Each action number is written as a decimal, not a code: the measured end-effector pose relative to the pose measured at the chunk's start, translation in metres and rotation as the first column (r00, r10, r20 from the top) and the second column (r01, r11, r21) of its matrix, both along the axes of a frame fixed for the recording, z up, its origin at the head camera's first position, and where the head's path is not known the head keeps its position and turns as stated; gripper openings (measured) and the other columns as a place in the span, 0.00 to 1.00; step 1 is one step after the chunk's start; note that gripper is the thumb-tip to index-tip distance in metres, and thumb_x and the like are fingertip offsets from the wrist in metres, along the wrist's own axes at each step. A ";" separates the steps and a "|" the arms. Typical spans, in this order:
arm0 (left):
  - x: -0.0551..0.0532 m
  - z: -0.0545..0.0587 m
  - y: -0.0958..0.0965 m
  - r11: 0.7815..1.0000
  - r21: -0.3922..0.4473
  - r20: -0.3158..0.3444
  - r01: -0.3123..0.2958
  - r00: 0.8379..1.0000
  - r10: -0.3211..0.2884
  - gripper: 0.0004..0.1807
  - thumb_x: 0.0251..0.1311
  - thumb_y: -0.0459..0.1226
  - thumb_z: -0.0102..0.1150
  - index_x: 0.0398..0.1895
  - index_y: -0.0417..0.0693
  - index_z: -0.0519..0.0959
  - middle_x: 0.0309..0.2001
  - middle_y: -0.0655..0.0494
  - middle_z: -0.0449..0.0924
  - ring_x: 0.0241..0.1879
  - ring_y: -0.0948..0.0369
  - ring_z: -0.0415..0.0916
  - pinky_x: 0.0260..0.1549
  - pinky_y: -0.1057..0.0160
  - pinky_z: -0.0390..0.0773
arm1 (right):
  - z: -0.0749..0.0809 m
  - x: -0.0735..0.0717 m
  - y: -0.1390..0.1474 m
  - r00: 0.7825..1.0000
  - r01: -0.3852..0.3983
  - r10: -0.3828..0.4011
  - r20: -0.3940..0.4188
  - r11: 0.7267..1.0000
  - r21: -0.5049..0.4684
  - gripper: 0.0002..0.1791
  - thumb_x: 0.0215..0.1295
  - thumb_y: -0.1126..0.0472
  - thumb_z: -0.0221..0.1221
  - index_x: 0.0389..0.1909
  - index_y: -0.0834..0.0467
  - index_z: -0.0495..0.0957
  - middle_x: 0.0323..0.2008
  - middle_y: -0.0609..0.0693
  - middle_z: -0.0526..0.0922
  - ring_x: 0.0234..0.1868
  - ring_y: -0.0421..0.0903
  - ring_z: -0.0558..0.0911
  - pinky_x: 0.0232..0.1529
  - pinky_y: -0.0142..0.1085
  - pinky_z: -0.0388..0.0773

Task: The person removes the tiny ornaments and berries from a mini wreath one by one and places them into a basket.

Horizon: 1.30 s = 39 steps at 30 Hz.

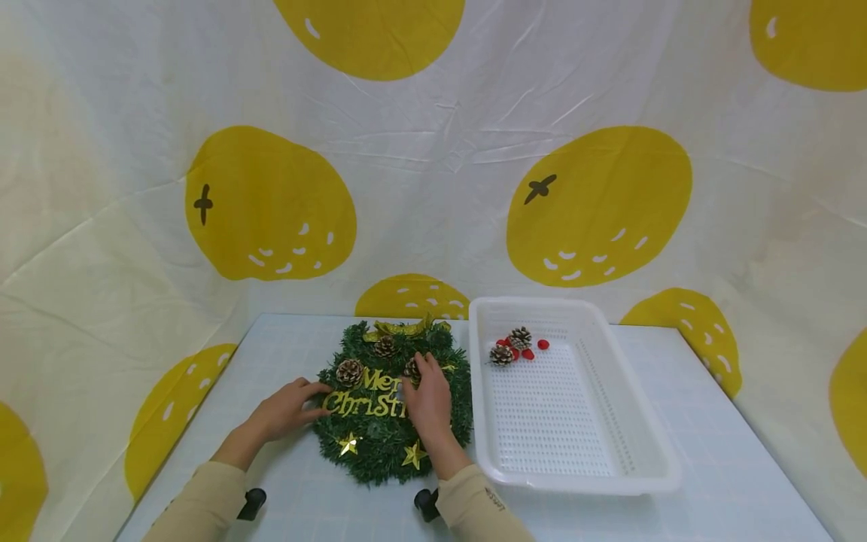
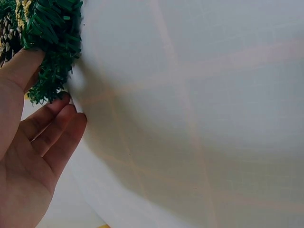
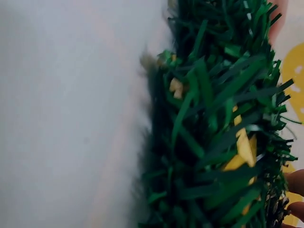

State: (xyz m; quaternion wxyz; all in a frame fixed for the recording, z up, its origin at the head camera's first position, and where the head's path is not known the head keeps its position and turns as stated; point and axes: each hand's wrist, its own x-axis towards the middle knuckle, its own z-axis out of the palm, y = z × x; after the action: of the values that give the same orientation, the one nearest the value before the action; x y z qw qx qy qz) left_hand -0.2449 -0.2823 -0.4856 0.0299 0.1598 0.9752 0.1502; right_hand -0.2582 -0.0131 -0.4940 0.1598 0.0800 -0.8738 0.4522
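Observation:
A green Christmas wreath [image 1: 379, 468] lies on the table, bearing gold lettering [image 1: 366, 405], gold stars [image 1: 414, 455] and a gold ribbon [image 1: 403, 329] at its far side. My left hand [image 1: 287, 410] holds the wreath's left edge; in the left wrist view its thumb [image 2: 28, 64] lies on the greenery and the other fingers are at the rim. Over the wreath's right half, my right hand [image 1: 431, 399] pinches a pinecone [image 1: 412, 368], partly hidden by the fingers. Two more pinecones, one at left [image 1: 350, 372] and one farther back [image 1: 384, 346], sit on the wreath.
Right beside the wreath stands a white perforated plastic basket [image 1: 646, 429]. Inside, near its far left corner, are two pinecones [image 1: 520, 338] and several red pieces [image 1: 543, 345]. A cloth with yellow fruit prints [image 1: 271, 203] hangs behind the table [image 1: 718, 436].

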 end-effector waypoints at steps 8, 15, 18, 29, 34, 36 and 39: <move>0.001 0.001 0.001 1.000 -0.003 -0.012 -0.003 1.000 0.003 0.23 0.59 0.48 0.67 0.55 0.50 0.79 0.44 0.48 0.75 0.43 0.49 0.76 0.36 0.47 0.78 | -0.003 -0.004 0.001 1.000 0.009 -0.009 0.011 1.000 -0.004 0.27 0.66 0.65 0.62 0.65 0.64 0.71 0.64 0.66 0.69 0.59 0.65 0.74 0.49 0.57 0.76; 0.001 0.000 0.002 1.000 -0.002 -0.022 0.001 1.000 -0.001 0.23 0.59 0.47 0.67 0.55 0.49 0.79 0.44 0.47 0.75 0.43 0.49 0.76 0.37 0.46 0.78 | -0.001 -0.004 0.001 0.998 0.065 -0.065 0.001 0.997 0.038 0.25 0.64 0.65 0.64 0.62 0.59 0.74 0.62 0.60 0.74 0.44 0.56 0.82 0.32 0.46 0.80; 0.000 0.000 0.001 1.000 -0.003 -0.032 0.009 0.999 -0.009 0.23 0.59 0.48 0.66 0.56 0.48 0.79 0.44 0.48 0.75 0.43 0.49 0.76 0.37 0.47 0.78 | -0.002 -0.005 0.000 0.994 0.103 -0.102 -0.025 0.994 0.047 0.23 0.63 0.66 0.65 0.59 0.58 0.76 0.58 0.57 0.76 0.35 0.51 0.82 0.23 0.38 0.75; -0.002 -0.002 -0.001 1.000 -0.015 -0.019 -0.001 1.000 0.001 0.23 0.59 0.48 0.67 0.56 0.50 0.79 0.45 0.48 0.75 0.43 0.49 0.76 0.37 0.46 0.78 | -0.007 -0.007 -0.002 0.986 0.126 -0.125 -0.114 0.992 -0.004 0.20 0.63 0.67 0.65 0.56 0.59 0.77 0.54 0.56 0.75 0.37 0.50 0.81 0.30 0.41 0.78; -0.002 -0.002 0.000 1.000 -0.013 -0.017 -0.001 1.000 0.001 0.23 0.59 0.48 0.67 0.56 0.49 0.79 0.44 0.48 0.75 0.43 0.49 0.76 0.37 0.46 0.78 | -0.003 -0.009 -0.003 0.985 0.123 -0.129 -0.113 0.990 -0.063 0.20 0.64 0.68 0.64 0.57 0.59 0.75 0.56 0.58 0.72 0.27 0.47 0.76 0.25 0.38 0.72; -0.002 -0.002 0.000 1.000 -0.014 -0.017 -0.001 1.000 0.001 0.23 0.59 0.48 0.67 0.55 0.50 0.79 0.45 0.48 0.75 0.43 0.49 0.76 0.37 0.46 0.78 | -0.002 -0.009 -0.003 0.985 0.117 -0.127 -0.113 0.989 -0.090 0.20 0.64 0.68 0.63 0.57 0.59 0.75 0.56 0.58 0.72 0.30 0.48 0.77 0.27 0.39 0.73; -0.002 -0.003 -0.001 1.000 -0.014 -0.015 -0.002 1.000 0.001 0.23 0.59 0.48 0.67 0.55 0.50 0.79 0.45 0.48 0.75 0.44 0.49 0.76 0.38 0.46 0.78 | -0.001 -0.009 -0.004 0.989 0.098 -0.111 -0.101 0.987 -0.127 0.20 0.66 0.67 0.62 0.58 0.60 0.75 0.55 0.58 0.71 0.39 0.51 0.79 0.34 0.43 0.77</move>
State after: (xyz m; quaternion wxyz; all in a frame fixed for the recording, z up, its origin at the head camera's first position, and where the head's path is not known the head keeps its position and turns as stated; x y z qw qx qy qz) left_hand -0.2468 -0.2829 -0.4886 0.0237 0.1600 0.9766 0.1420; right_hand -0.2672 -0.0170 -0.4947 0.2349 0.0483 -0.8378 0.4905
